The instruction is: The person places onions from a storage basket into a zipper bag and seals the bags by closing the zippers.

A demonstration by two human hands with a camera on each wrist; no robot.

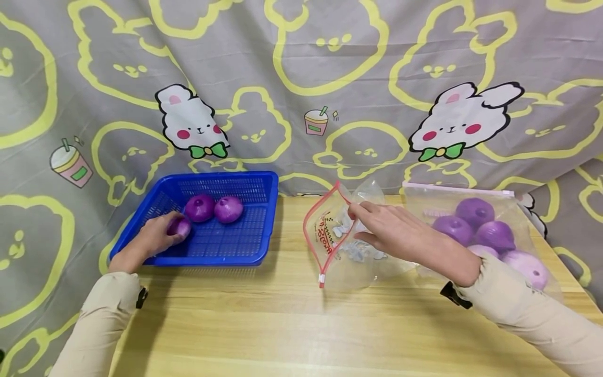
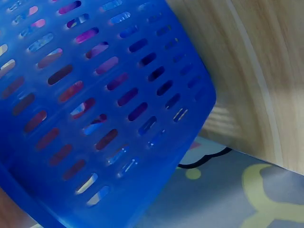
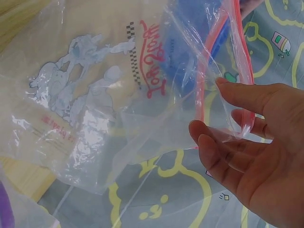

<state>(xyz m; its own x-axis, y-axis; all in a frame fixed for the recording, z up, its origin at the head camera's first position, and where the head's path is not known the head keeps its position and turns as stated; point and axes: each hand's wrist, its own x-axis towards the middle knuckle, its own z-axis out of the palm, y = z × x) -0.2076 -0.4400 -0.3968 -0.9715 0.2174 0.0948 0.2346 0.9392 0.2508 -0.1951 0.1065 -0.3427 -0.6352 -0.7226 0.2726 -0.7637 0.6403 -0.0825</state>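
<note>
In the head view my left hand [image 1: 153,235] curls its fingers round a purple onion [image 1: 179,227] at the left side of the blue basket [image 1: 242,259]. Two more onions [image 1: 200,208] lie in the basket beside it. My right hand [image 1: 400,230] holds the red-edged rim of a clear zip bag [image 1: 341,251], whose mouth gapes toward the basket. In the right wrist view the fingers of my right hand [image 3: 256,147] are bent at the edge of the bag [image 3: 95,95], which shows printed figures and red lettering. The left wrist view shows the basket's slotted wall [image 2: 109,104], which hides the onion.
A second clear bag [image 1: 419,201] with a pale pink slider strip lies at the right, with several purple onions [image 1: 494,235] inside. The wooden table [image 1: 264,324] meets a patterned cloth [image 1: 301,104] behind the basket and bags.
</note>
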